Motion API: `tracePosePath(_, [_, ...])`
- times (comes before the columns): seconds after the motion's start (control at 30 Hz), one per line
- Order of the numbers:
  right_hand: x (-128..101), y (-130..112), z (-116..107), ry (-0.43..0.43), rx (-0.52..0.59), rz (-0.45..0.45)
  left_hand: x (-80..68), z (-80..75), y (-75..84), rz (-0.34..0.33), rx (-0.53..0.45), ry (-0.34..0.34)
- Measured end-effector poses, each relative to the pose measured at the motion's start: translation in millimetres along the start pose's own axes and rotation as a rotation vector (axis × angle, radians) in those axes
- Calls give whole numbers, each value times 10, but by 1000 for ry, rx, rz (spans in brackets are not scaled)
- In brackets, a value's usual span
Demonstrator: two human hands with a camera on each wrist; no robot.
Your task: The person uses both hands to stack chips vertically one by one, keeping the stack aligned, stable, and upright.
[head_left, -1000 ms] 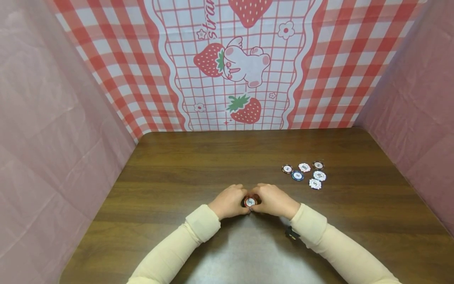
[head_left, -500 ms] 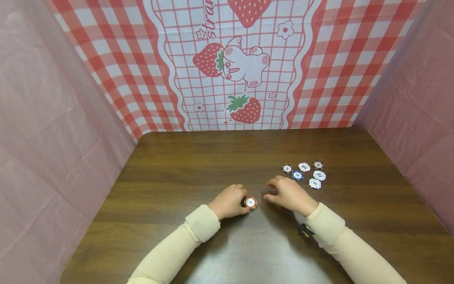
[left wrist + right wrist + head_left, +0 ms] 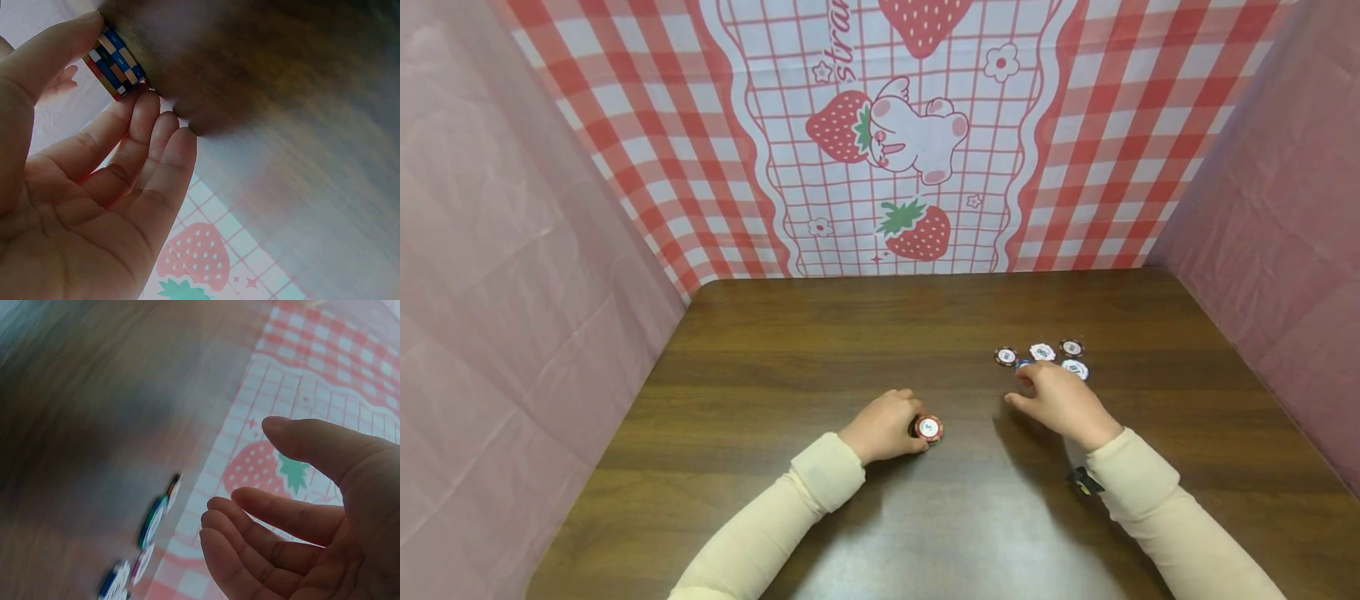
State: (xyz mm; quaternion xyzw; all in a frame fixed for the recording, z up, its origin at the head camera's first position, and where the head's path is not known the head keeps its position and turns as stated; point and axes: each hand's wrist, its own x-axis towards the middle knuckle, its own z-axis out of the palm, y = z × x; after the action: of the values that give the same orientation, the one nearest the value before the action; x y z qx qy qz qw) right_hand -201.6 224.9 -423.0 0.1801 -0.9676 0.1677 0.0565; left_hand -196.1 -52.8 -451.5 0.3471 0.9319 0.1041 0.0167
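Note:
A short stack of poker chips [image 3: 929, 428] stands on the table, topped by a red-edged chip marked 5. My left hand [image 3: 883, 427] grips the stack between thumb and fingers; in the left wrist view, blue and red chip edges [image 3: 117, 64] show at the fingertips. To the right, my right hand [image 3: 1063, 404] hovers near the loose chips, fingers slightly bent and apart from the thumb, holding nothing. It covers most of a blue chip [image 3: 1023, 364] and hides a white one. Beyond it lie a dark chip [image 3: 1006, 356] and a white chip [image 3: 1042, 352].
Another dark chip [image 3: 1071, 347] and a blue-and-white chip [image 3: 1075, 369] lie at the right of the group. The brown wooden table [image 3: 760, 358] meets a strawberry-print cloth [image 3: 917, 167] at the back. Pink cloth [image 3: 1262, 250] hangs along both sides.
My right hand has let go of the chip stack and moved right and away from me, over the nearest loose chips. My left hand stays at the stack.

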Motion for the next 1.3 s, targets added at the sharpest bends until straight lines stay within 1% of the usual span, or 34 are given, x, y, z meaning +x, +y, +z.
tracePosePath(0.23, [-35, 201, -69, -5, -46, 37, 1, -2, 0, 2, 2, 0])
tracePosePath(0.33, [-47, 268, -89, -11, -52, 52, 2, 4, -3, 2, -1, 2])
tracePosePath(0.63, [-70, 459, -77, -46, -53, 131, 0, 3, 3, 0, 2, 4])
tracePosePath(0.93, [-66, 536, -52, -49, -89, 111, 2, -4, 5, 1, 5, -1])
tracePosePath(1.13, [-65, 545, -44, -39, -108, 88, 3, -4, 1, 0, 0, 6])
tracePosePath(1.3, [-67, 550, -30, -34, -118, 89, 1, -6, 2, -1, 0, 4])
